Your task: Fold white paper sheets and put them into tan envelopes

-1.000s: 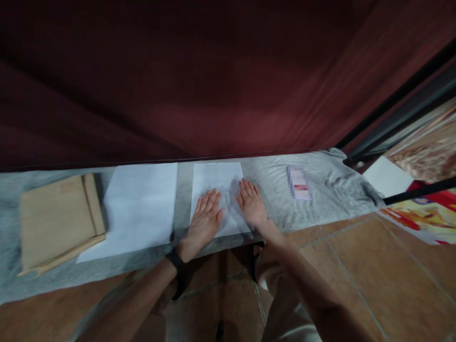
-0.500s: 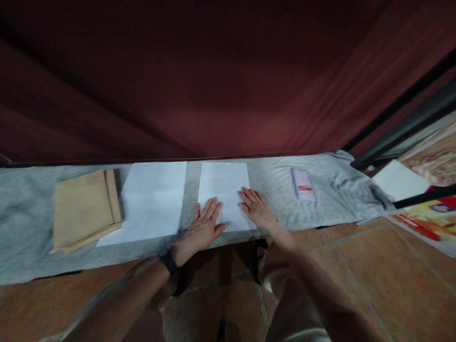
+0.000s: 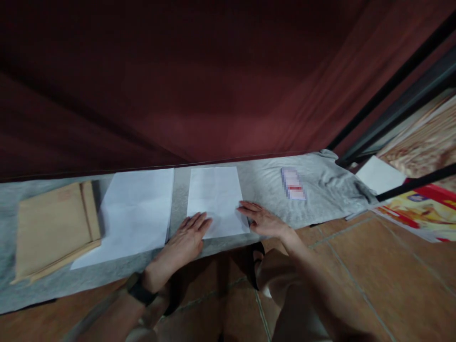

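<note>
A white sheet of paper [image 3: 215, 192] lies flat on the grey cloth in front of me. My left hand [image 3: 188, 237] rests at its near left corner, fingers extended and palm down, a dark watch on the wrist. At the paper's right edge my right hand [image 3: 261, 219] lies with fingers stretched over the border; its thumb is partly hidden. Neither hand grips anything. To the left is a wider stack of white paper [image 3: 137, 206], its near left corner reaching past the brown envelopes [image 3: 53, 232] that lie beside it.
Grey cloth [image 3: 320, 185] covers the long narrow surface. A pixelated pale item with a red band [image 3: 294, 183] lies on it at right. Behind hangs a dark red curtain [image 3: 213, 95]. Dark bars [image 3: 392, 85], a white sheet [image 3: 379, 178] and a colourful printed box [image 3: 420, 211] are at far right.
The view has shifted, so the envelopes and papers appear farther left and lower. My left hand has slid toward the paper's near left corner; my right hand has turned sideways along the right edge.
</note>
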Action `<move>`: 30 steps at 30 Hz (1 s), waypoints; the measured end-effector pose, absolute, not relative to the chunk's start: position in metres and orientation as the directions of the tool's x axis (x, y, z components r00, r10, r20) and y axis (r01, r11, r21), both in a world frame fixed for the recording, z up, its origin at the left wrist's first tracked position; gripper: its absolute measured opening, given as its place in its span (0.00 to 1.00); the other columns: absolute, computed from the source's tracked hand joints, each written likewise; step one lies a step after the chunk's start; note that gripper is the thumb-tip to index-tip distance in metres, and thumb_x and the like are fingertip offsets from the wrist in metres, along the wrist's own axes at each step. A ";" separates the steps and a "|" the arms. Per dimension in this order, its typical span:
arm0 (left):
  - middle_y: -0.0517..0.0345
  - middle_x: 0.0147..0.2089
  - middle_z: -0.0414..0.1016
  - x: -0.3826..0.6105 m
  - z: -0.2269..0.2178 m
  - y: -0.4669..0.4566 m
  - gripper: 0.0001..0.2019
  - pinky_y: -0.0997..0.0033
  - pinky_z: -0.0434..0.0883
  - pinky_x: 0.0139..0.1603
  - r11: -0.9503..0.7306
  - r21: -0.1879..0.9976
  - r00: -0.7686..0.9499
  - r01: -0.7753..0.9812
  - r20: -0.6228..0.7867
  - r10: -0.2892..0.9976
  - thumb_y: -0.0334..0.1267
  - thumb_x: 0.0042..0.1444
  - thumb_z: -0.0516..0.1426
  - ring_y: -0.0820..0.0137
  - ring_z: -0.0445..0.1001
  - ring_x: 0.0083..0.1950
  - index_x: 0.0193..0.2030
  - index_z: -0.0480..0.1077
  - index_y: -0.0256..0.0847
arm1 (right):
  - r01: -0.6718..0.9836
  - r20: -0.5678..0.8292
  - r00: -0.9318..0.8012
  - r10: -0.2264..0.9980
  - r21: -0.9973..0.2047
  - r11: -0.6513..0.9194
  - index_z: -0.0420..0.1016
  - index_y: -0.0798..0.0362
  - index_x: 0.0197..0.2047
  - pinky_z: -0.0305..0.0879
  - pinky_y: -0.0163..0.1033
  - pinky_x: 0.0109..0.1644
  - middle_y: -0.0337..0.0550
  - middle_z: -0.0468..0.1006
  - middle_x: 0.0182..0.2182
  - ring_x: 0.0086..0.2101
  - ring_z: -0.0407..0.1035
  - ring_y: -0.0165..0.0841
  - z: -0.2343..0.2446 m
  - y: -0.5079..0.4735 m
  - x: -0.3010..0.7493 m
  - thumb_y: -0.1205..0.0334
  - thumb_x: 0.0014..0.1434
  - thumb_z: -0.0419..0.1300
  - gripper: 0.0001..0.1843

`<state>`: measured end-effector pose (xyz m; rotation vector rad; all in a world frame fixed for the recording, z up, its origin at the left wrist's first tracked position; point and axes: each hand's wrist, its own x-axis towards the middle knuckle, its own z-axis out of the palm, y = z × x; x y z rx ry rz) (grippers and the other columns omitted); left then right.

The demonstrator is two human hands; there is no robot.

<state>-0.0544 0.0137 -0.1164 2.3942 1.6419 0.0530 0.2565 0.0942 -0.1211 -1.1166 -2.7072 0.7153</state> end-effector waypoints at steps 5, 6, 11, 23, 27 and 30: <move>0.54 0.61 0.79 -0.075 -0.104 0.024 0.22 0.59 0.72 0.65 -0.268 0.451 0.317 0.852 -0.036 0.948 0.41 0.66 0.48 0.60 0.78 0.61 0.58 0.77 0.45 | 0.625 -0.056 -0.721 0.691 -0.482 0.614 0.64 0.45 0.71 0.50 0.48 0.75 0.42 0.59 0.73 0.71 0.52 0.36 -0.120 0.095 0.258 0.69 0.60 0.60 0.37; 0.54 0.58 0.81 -0.077 -0.102 0.024 0.21 0.60 0.73 0.63 -0.257 0.502 0.312 0.826 -0.027 0.950 0.44 0.67 0.48 0.60 0.79 0.58 0.56 0.78 0.45 | 0.619 -0.048 -0.722 0.691 -0.491 0.613 0.65 0.44 0.71 0.50 0.48 0.75 0.42 0.60 0.72 0.71 0.53 0.36 -0.120 0.095 0.259 0.68 0.61 0.60 0.36; 0.55 0.48 0.85 -0.075 -0.094 0.017 0.21 0.68 0.77 0.50 -0.216 0.719 0.411 0.661 -0.105 0.905 0.52 0.68 0.50 0.62 0.82 0.47 0.48 0.81 0.45 | 0.537 0.007 -0.750 0.662 -0.577 0.615 0.73 0.44 0.66 0.55 0.48 0.72 0.43 0.72 0.66 0.66 0.63 0.36 -0.115 0.099 0.259 0.61 0.70 0.57 0.22; 0.53 0.68 0.72 -0.111 -0.086 0.024 0.25 0.55 0.69 0.67 -0.133 0.784 0.469 0.606 -0.217 0.856 0.56 0.58 0.60 0.54 0.70 0.68 0.59 0.77 0.51 | 0.509 -0.010 -0.722 0.692 -0.685 0.521 0.84 0.47 0.51 0.71 0.41 0.56 0.41 0.85 0.48 0.50 0.78 0.38 -0.100 0.099 0.255 0.57 0.70 0.57 0.15; 0.53 0.64 0.76 -0.109 -0.094 0.030 0.23 0.54 0.68 0.68 -0.152 0.761 0.442 0.630 -0.191 0.876 0.60 0.59 0.57 0.52 0.72 0.66 0.50 0.82 0.49 | 0.472 -0.007 -0.740 0.673 -0.718 0.511 0.83 0.49 0.52 0.70 0.41 0.58 0.43 0.84 0.50 0.52 0.77 0.39 -0.104 0.102 0.251 0.56 0.69 0.58 0.15; 0.50 0.52 0.83 -0.107 -0.101 0.034 0.26 0.56 0.76 0.57 -0.018 0.789 0.299 0.614 -0.212 0.930 0.63 0.57 0.58 0.51 0.79 0.54 0.44 0.83 0.43 | 0.581 -0.075 -0.649 0.757 -0.692 0.429 0.83 0.51 0.50 0.72 0.40 0.49 0.45 0.86 0.44 0.45 0.79 0.40 -0.108 0.106 0.246 0.53 0.69 0.57 0.17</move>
